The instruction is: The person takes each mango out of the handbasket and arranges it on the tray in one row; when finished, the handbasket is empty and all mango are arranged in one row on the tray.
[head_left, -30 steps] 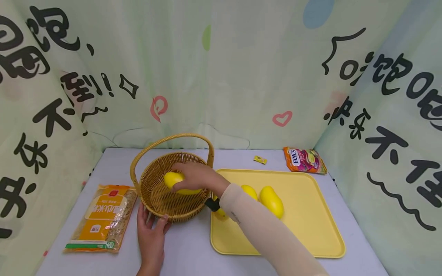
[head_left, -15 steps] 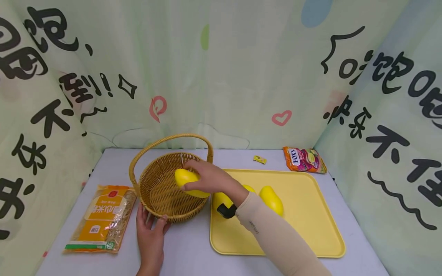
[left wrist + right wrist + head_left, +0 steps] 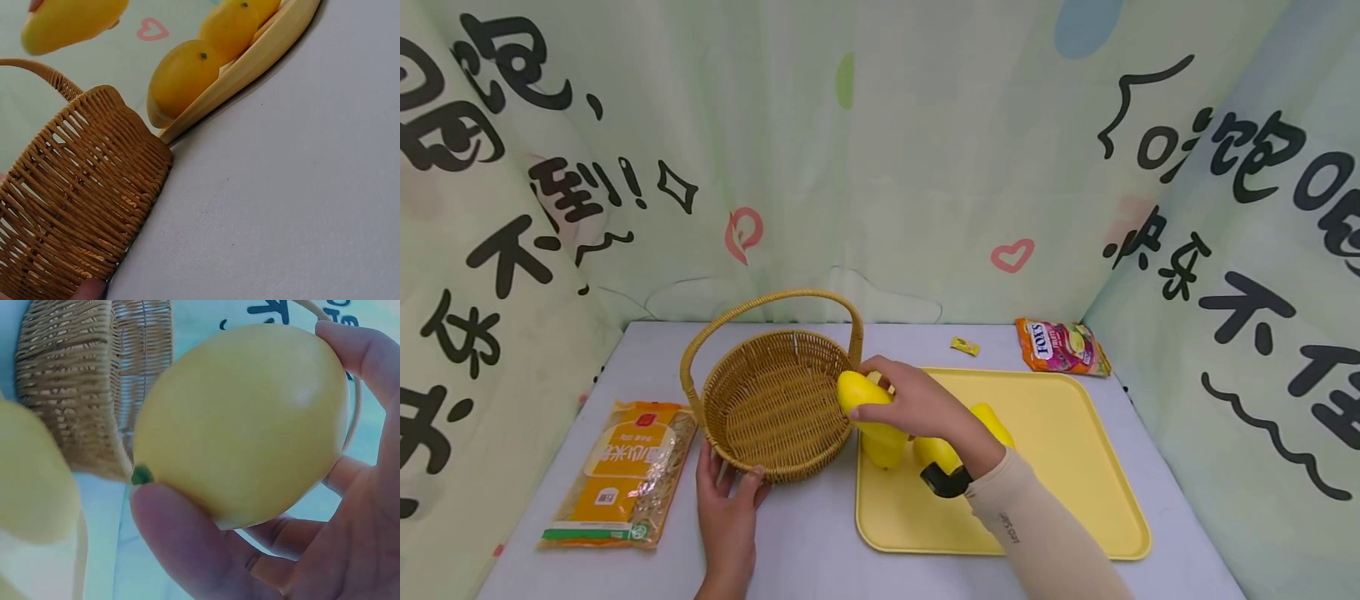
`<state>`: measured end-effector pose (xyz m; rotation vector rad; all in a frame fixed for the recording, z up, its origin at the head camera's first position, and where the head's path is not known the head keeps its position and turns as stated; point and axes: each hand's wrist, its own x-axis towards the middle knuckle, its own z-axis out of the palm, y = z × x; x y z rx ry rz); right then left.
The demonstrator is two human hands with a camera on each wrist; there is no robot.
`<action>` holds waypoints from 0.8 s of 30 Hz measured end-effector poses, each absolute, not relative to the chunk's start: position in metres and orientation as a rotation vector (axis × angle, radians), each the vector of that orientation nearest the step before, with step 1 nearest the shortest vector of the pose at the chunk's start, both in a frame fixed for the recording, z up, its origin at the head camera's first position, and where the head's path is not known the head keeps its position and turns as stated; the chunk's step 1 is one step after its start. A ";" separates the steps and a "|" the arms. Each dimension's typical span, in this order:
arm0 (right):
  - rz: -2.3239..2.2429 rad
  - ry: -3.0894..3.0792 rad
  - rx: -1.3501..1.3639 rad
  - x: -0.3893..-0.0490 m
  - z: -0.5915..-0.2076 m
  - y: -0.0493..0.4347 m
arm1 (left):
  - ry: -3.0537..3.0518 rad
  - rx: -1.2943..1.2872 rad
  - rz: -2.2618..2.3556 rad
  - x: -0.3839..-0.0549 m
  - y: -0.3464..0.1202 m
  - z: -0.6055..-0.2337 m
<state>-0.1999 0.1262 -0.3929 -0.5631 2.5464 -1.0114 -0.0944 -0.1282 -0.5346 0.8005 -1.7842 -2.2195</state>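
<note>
My right hand (image 3: pixel 925 404) grips a yellow mango (image 3: pixel 859 390) between thumb and fingers, off the right rim of the wicker basket (image 3: pixel 782 400) and above the left edge of the yellow tray (image 3: pixel 1060 467). In the right wrist view the held mango (image 3: pixel 240 425) shows a green stem spot beside the thumb. The basket has nothing inside. With its thumb on the near rim and fingers against the outer side, my left hand (image 3: pixel 730 512) holds the basket. More mangoes (image 3: pixel 184 81) lie on the tray, partly hidden in the head view by the right hand and wrist.
An orange-and-clear bag of grain (image 3: pixel 621 475) lies left of the basket. Behind the tray are a small yellow wrapped candy (image 3: pixel 965 346) and a FOX'S candy bag (image 3: pixel 1062 347). The basket's tall handle (image 3: pixel 775 298) arches up at the back. Printed curtains enclose the table.
My right hand has drawn the mango out of the basket and carried it rightward past the rim to the tray's left edge. The left hand stays on the basket.
</note>
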 end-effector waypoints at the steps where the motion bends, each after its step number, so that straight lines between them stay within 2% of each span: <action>1: -1.016 2.546 -0.532 -0.198 -0.394 0.131 | -1.782 0.800 -2.221 -0.094 -0.128 -0.534; 11: -1.138 2.550 -0.305 -0.175 -0.396 0.191 | -1.783 0.826 -2.229 -0.095 -0.129 -0.534; 24: -1.237 2.478 0.034 -0.126 -0.434 0.258 | -1.788 0.844 -2.214 -0.095 -0.129 -0.536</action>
